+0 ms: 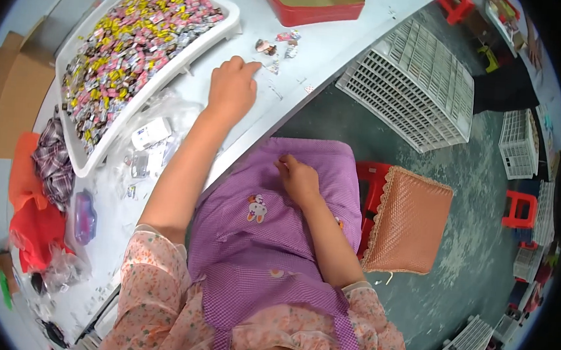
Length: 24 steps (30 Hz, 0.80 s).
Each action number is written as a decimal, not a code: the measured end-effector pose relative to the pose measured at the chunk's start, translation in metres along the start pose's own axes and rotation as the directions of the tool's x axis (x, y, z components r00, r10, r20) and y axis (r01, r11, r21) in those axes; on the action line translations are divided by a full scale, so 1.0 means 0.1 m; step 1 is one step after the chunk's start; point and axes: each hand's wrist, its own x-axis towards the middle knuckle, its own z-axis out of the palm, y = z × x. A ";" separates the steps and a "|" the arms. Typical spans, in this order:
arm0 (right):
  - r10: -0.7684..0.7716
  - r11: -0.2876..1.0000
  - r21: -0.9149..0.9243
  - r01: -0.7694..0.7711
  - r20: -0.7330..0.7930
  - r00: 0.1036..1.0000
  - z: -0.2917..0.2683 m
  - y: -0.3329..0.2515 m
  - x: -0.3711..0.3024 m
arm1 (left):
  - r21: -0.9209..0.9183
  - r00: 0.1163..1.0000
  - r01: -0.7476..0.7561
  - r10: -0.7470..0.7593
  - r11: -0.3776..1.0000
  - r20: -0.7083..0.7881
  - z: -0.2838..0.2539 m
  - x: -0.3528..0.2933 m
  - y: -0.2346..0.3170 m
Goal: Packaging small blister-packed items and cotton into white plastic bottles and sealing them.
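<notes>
My left hand (233, 88) is palm down on the white table, fingers bent and thumb apart from them. I see nothing in it. Just beyond its fingertips lie a small brown-and-white wrapped sweet (265, 46), a pink wrapped piece (288, 36) and a crumpled silvery wrapper (273, 67). Over my lap, above the purple apron (261, 167), my right hand (300, 181) is closed, with thumb and fingers drawn together. Whatever it may hold is hidden. A large white tray (190, 65) heaped with small wrapped sweets (140, 38) stands left of my left hand.
At the table's far side sits a red box (321, 13) with a yellowish inside. Clear plastic bags (142, 159) lie beside my left forearm. To the right are a white slatted crate (417, 87) and a red stool (371, 175) with a brown cushion (414, 220).
</notes>
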 end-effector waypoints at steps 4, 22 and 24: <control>0.060 0.997 -0.050 -0.058 0.042 0.997 0.00 0.02 -0.04 | -0.233 0.999 0.010 0.002 0.972 0.052 -0.34 -0.15 0.19; -0.076 0.988 0.125 0.087 -0.086 0.993 -0.02 -0.36 -0.22 | -0.144 0.943 0.309 -0.323 0.940 -0.082 -1.63 -2.03 -0.63; -0.058 0.955 0.284 0.088 -0.113 0.992 -0.16 -0.69 -0.27 | -0.122 0.968 0.241 -0.248 0.963 -0.040 -1.67 -2.08 -0.53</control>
